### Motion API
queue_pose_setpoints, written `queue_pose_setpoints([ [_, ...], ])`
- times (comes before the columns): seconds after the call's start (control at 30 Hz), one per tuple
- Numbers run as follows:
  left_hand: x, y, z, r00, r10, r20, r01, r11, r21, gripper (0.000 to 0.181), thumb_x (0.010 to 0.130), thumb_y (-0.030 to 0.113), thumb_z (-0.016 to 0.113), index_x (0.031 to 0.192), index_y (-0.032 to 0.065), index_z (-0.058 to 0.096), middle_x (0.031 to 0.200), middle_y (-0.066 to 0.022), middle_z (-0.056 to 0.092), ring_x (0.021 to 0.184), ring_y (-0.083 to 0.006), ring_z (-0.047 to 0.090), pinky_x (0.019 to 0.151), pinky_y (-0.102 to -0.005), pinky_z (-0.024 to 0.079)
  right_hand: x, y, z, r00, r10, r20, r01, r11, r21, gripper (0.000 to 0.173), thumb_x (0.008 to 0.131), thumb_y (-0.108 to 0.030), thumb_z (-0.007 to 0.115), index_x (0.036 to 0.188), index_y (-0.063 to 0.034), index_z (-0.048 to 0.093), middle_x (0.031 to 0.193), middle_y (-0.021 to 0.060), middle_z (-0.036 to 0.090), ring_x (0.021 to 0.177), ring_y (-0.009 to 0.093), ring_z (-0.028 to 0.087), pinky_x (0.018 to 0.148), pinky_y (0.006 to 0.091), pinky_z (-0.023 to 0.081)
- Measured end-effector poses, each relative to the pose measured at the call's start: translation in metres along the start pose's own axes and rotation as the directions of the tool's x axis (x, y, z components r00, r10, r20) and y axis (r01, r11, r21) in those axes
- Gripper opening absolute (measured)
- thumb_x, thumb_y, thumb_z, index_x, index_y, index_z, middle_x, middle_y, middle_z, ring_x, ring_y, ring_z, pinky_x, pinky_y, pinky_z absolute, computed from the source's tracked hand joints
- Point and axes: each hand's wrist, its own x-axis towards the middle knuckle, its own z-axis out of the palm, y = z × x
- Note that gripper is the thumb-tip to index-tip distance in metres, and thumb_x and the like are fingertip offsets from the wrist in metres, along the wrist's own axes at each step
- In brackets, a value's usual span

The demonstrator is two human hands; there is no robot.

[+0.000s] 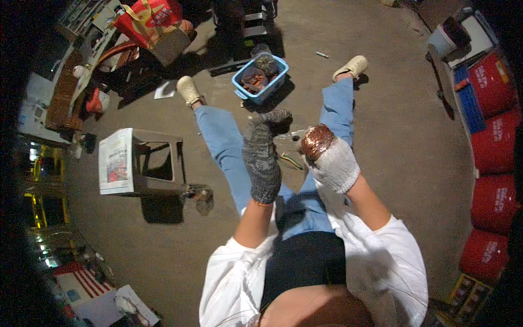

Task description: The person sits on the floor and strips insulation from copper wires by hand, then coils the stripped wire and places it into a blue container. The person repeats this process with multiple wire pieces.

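My right hand [337,165], in a pale knit work glove, is closed around a rounded bundle of fine copper wire [318,142]. My left hand [262,157] wears a dark grey knit glove and is raised apart from the bundle, its fingers pointing away from me and to the right. Whether those fingers hold anything is hard to tell. Low between my legs lies a short green-and-yellow wire [292,161]. Past my hands, a light blue plastic basket [267,97] stands on the floor with clear bags inside, one showing copper-coloured scrap [254,79].
To my left is a low stool-like frame [179,159] with a newspaper [116,161] over one end. Red packed sacks [494,143] line the right side. Beyond the left foot sits a red shopping bag [153,20]. A small white stick [322,54] lies on the floor [392,102].
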Motion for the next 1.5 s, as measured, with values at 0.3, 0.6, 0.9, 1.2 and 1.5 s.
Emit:
queue_pose_setpoints([
  [0.3,0.023,0.009,-0.025,0.908,-0.288,0.304,0.368,0.896,-0.249,0.054,0.093,0.046,0.026,0.113,0.0033,0.051,0.118,-0.0121,0.052,0.108,-0.0223,0.048,0.095,-0.0349,0.035,0.013,-0.011,0.0,0.999,0.02,-0.04,-0.018,0.999,0.042,0.022,0.067,-0.016,0.064,0.088,-0.0102,0.061,0.083,0.0086,0.062,0.074,0.026,0.06,0.067,0.0375,0.049],
  [0.6,0.037,0.011,-0.026,0.985,-0.061,0.159,0.052,0.997,0.061,0.029,0.093,0.02,0.041,0.111,0.0021,0.053,0.109,-0.0109,0.057,0.1,-0.0202,0.054,0.088,-0.0328,0.042,0.02,-0.014,-0.012,0.995,0.054,-0.081,-0.054,0.999,-0.003,0.013,0.074,-0.018,0.057,0.083,-0.0089,0.06,0.076,0.0094,0.061,0.069,0.024,0.061,0.064,0.0365,0.048],
  [0.9,-0.002,0.048,-0.004,0.894,-0.344,0.288,0.123,0.805,0.58,0.024,0.086,0.009,0.053,0.108,0.0001,0.056,0.103,-0.0098,0.06,0.091,-0.015,0.055,0.08,-0.0279,0.044,0.01,0.018,-0.023,0.92,0.198,-0.339,-0.162,0.978,0.13,0.011,0.069,-0.015,0.066,0.077,-0.0074,0.062,0.074,0.0101,0.062,0.067,0.027,0.06,0.064,0.0374,0.049],
  [1.2,-0.002,0.047,-0.001,0.917,-0.235,0.324,0.023,0.839,0.543,0.019,0.086,0.013,0.051,0.093,-0.0004,0.062,0.088,-0.0122,0.064,0.078,-0.0188,0.06,0.071,-0.0286,0.046,0.012,0.018,-0.048,0.926,0.03,-0.376,0.003,0.996,0.086,0.016,0.068,-0.015,0.069,0.081,-0.009,0.062,0.08,0.0071,0.063,0.074,0.024,0.062,0.069,0.0357,0.05],
  [1.5,-0.005,0.049,-0.011,0.913,-0.286,0.291,0.086,0.831,0.549,0.027,0.082,0.017,0.061,0.104,0.0026,0.058,0.078,-0.0091,0.063,0.07,-0.0104,0.059,0.063,-0.0248,0.046,0.008,0.019,-0.062,0.901,0.175,-0.398,-0.09,0.97,0.224,0.012,0.065,-0.013,0.072,0.072,-0.0082,0.063,0.069,0.0043,0.064,0.064,0.02,0.063,0.063,0.0316,0.051],
])
